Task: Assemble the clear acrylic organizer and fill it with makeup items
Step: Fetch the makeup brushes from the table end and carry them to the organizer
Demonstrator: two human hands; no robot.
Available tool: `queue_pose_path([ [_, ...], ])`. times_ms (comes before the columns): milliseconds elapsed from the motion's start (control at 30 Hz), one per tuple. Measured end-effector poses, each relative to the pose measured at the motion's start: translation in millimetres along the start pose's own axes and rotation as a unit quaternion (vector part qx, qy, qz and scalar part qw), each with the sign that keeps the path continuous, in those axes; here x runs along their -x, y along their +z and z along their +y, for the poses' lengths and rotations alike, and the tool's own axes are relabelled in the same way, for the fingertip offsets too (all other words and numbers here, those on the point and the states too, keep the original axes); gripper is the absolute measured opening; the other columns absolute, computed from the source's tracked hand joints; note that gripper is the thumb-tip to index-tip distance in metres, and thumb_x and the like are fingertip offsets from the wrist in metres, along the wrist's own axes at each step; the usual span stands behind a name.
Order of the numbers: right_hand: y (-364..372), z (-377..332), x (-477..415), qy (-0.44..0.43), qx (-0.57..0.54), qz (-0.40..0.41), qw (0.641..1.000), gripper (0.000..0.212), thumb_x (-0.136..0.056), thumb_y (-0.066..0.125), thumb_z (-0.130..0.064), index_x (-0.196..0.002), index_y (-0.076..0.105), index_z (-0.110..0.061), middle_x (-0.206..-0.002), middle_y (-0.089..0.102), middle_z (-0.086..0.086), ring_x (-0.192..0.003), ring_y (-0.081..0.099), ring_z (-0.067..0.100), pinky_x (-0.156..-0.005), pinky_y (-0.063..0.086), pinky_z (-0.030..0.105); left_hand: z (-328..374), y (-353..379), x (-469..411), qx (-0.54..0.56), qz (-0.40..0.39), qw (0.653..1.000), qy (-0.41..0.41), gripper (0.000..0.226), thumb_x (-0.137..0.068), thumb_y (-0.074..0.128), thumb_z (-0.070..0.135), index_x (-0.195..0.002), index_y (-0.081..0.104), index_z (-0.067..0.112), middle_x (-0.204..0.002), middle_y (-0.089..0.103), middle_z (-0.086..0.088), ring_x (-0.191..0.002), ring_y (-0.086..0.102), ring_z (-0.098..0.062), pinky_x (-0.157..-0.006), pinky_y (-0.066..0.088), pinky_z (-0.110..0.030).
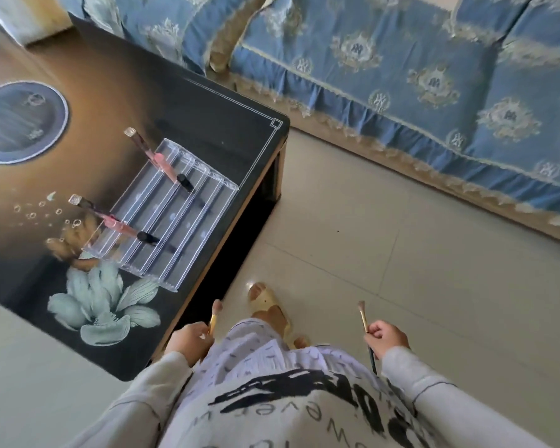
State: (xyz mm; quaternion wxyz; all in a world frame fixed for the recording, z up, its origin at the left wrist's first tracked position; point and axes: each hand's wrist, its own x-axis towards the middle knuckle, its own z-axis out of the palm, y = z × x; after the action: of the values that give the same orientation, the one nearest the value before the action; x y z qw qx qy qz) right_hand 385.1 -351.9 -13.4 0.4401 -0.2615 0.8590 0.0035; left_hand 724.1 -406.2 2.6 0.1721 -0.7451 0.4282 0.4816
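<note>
Gripped a makeup brush (213, 318) in the left hand (189, 342) and a second brush (363, 318) in the right hand (387, 339), fingers curled round each handle, well apart from the clear acrylic organizer (191, 221) on the dark table (214, 118), with two lip gloss tubes (157, 158) leaning in its slots. Judged the brushes light, slim and stiff, best held mid-handle with bristles untouched; judged the acrylic rigid, slick and easily nudged.

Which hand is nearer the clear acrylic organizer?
Left. The left hand is at the table edge, just short of the organizer; the right hand is over the floor, farther off.
</note>
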Motion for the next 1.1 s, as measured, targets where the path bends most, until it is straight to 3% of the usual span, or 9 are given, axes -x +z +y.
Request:
queue_pose_path([
  [133, -11.1, -35.9, -18.5, -0.016, 0.038, -0.001, 0.999, 0.004, -0.081, 0.060, -0.004, -0.082, 0.058, -0.007, -0.081, 0.057, 0.009, -0.075, 0.052, 0.021, -0.067, 0.045, 0.026, 24.6, -35.9, -17.3, 0.013, 0.040, 0.999, 0.024, 0.025, -0.085, 0.055, 0.017, -0.062, 0.050, 0.026, -0.077, 0.058, -0.004, -0.074, 0.052, -0.023, -0.067, 0.037, -0.022],
  [267, -18.4, -64.2, -31.3, -0.013, 0.071, 0.006, 0.997, 0.016, -0.082, 0.060, -0.003, -0.096, 0.065, 0.003, -0.088, 0.062, 0.015, -0.077, 0.052, 0.023, -0.087, 0.050, 0.039, 42.1, -66.5, -30.0, 0.021, 0.053, 0.997, 0.056, 0.019, -0.086, 0.056, 0.018, -0.069, 0.051, 0.024, -0.078, 0.059, -0.004, -0.074, 0.052, -0.021, -0.068, 0.038, -0.023],
  [400, -20.3, -101.7, -40.8, -0.049, 0.103, -0.001, 0.993, 0.020, -0.083, 0.060, -0.004, -0.100, 0.065, 0.005, -0.103, 0.068, 0.021, -0.077, 0.051, 0.020, -0.076, 0.046, 0.030, 36.9, -77.7, -33.5, 0.093, 0.078, 0.992, 0.037, 0.014, -0.086, 0.058, 0.019, -0.073, 0.053, 0.019, -0.078, 0.060, -0.004, -0.074, 0.053, -0.022, -0.069, 0.038, -0.023],
  [567, -19.3, -156.3, -53.8, -0.115, 0.161, -0.027, 0.980, 0.018, -0.083, 0.060, -0.003, -0.097, 0.065, 0.005, -0.081, 0.055, 0.010, -0.077, 0.048, 0.019, -0.069, 0.035, 0.021, 8.1, -60.1, -24.1, 0.167, 0.080, 0.982, -0.042, 0.017, -0.086, 0.057, 0.017, -0.070, 0.053, 0.021, -0.078, 0.059, -0.006, -0.075, 0.052, -0.023, -0.070, 0.038, -0.023],
  [667, -18.7, -189.6, -63.6, -0.155, 0.207, -0.054, 0.965, 0.002, -0.083, 0.059, -0.003, -0.083, 0.060, -0.004, -0.081, 0.055, 0.010, -0.077, 0.049, 0.020, -0.067, 0.037, 0.021, -8.9, -39.7, -11.9, 0.226, 0.075, 0.965, -0.107, 0.021, -0.083, 0.058, 0.014, -0.066, 0.053, 0.024, -0.070, 0.059, -0.004, -0.073, 0.053, -0.022, -0.069, 0.037, -0.021],
  [733, -16.7, -210.7, -71.5, -0.182, 0.238, -0.068, 0.952, 0.009, -0.082, 0.059, -0.002, -0.078, 0.053, -0.007, -0.080, 0.056, 0.011, -0.076, 0.049, 0.021, -0.064, 0.038, 0.021, -16.3, -25.4, -5.7, 0.273, 0.073, 0.949, -0.138, 0.020, -0.082, 0.060, 0.010, -0.067, 0.055, 0.022, -0.070, 0.058, -0.005, -0.073, 0.053, -0.022, -0.070, 0.037, -0.022],
  [833, -14.2, -244.5, -80.2, -0.215, 0.272, -0.084, 0.934, 0.011, -0.082, 0.059, -0.001, -0.077, 0.053, -0.007, -0.080, 0.056, 0.011, -0.077, 0.050, 0.022, -0.074, 0.045, 0.029, -18.3, -7.7, 4.8, 0.344, 0.081, 0.917, -0.183, 0.008, -0.082, 0.061, 0.005, -0.077, 0.061, 0.011, -0.077, 0.057, -0.011, -0.074, 0.052, -0.023, -0.072, 0.038, -0.026],
  [933, -12.9, -276.5, -90.6, -0.243, 0.300, -0.098, 0.917, 0.012, -0.082, 0.059, -0.001, -0.075, 0.051, -0.007, -0.080, 0.056, 0.011, -0.077, 0.051, 0.022, -0.080, 0.049, 0.035, -9.2, 6.8, 12.0, 0.381, 0.088, 0.893, -0.222, 0.015, -0.085, 0.059, 0.010, -0.072, 0.055, 0.016, -0.079, 0.060, -0.011, -0.073, 0.052, -0.024, -0.077, 0.047, -0.033],
  [1100, -9.6, -329.9, -105.7, -0.292, 0.378, -0.130, 0.869, 0.016, -0.083, 0.058, -0.003, -0.072, 0.050, -0.011, -0.081, 0.054, 0.010, -0.080, 0.050, 0.023, -0.070, 0.048, 0.032, 20.4, 13.5, 5.2, 0.417, 0.110, 0.868, -0.245, 0.005, -0.087, 0.057, 0.016, -0.084, 0.061, 0.016, -0.084, 0.065, -0.010, -0.077, 0.056, -0.023, -0.078, 0.047, -0.028],
])
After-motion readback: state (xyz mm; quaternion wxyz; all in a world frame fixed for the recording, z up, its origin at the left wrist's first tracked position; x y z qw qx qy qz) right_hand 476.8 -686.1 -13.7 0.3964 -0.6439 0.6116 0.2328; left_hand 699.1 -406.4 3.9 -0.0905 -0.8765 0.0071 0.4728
